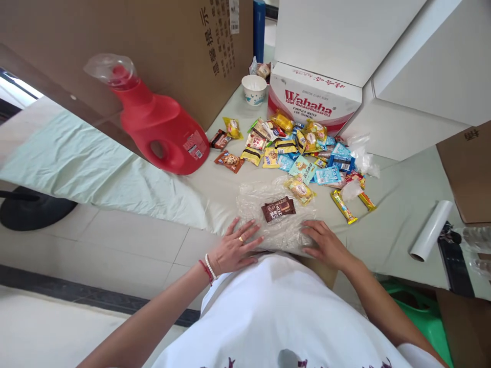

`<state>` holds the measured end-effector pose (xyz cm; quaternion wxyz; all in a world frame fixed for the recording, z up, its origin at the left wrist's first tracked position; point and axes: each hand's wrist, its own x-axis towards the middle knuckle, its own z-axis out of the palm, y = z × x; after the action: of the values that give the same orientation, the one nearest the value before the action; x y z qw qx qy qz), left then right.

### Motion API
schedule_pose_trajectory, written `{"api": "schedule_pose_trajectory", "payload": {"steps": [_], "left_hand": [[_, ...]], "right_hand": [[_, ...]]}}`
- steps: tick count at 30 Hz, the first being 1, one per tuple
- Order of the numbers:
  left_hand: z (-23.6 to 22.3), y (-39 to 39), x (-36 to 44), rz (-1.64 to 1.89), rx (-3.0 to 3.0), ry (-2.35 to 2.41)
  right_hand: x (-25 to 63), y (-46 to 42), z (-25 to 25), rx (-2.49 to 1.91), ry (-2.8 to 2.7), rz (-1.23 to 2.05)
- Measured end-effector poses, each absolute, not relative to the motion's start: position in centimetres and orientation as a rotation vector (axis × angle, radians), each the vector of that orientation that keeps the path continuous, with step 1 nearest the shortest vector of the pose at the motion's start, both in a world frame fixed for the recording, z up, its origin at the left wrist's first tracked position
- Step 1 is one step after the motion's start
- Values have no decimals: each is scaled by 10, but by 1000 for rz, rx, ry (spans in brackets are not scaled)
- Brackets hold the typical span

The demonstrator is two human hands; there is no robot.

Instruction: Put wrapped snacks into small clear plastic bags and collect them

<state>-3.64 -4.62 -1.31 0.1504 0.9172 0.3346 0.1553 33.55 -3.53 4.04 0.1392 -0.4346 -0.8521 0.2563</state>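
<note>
My left hand (240,245) lies flat with its fingers spread at the near left edge of a clear plastic bag (253,197) on the table. At the bag's near right edge rests my right hand (324,242), fingers apart and slightly bent, with nothing in it. Between and just beyond the hands, a dark brown cocoa snack packet (279,209) sits on the bag. A yellow-wrapped snack (301,189) touches the bag's far right part. Behind it spreads a pile of wrapped snacks (303,145) in several colours.
A red detergent jug (169,128) stands at the left by a large cardboard box (172,46). At the back are a paper cup (254,89) and a Wahaha carton (312,102). A white roll (431,230) lies to the right.
</note>
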Motion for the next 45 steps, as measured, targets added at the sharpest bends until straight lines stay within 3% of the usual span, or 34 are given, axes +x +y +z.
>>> {"api": "schedule_pose_trajectory", "payload": {"steps": [4,7,14,20,24,27,31,35,40,45], "left_hand": [[-14,-48,-45,504,2526,1021],[-5,-47,-46,606,2343,1086],[3,-7,-33,714,1985,1587],[-1,25,-33,758,1697,2276],[20,9,-37,1082,1627,2479],[37,-9,-17,1097,2039,2155],[40,-9,30,591,2458,1461],[23,6,52,330,2440,1469],[9,3,52,426,2420,1637],[0,-2,53,481,2327,1667]], "right_hand": [[342,-75,11,-1343,-2282,705],[338,-87,17,-1335,-2228,804],[333,2,67,-1434,-2237,989],[304,88,82,-2024,-2580,495],[276,109,88,-1856,-2643,244],[248,122,79,-1573,-2784,347],[215,139,60,-1520,-2914,400],[209,147,63,-1566,-2975,451],[234,109,79,-1327,-2967,365],[264,48,52,-1078,-3108,447]]}}
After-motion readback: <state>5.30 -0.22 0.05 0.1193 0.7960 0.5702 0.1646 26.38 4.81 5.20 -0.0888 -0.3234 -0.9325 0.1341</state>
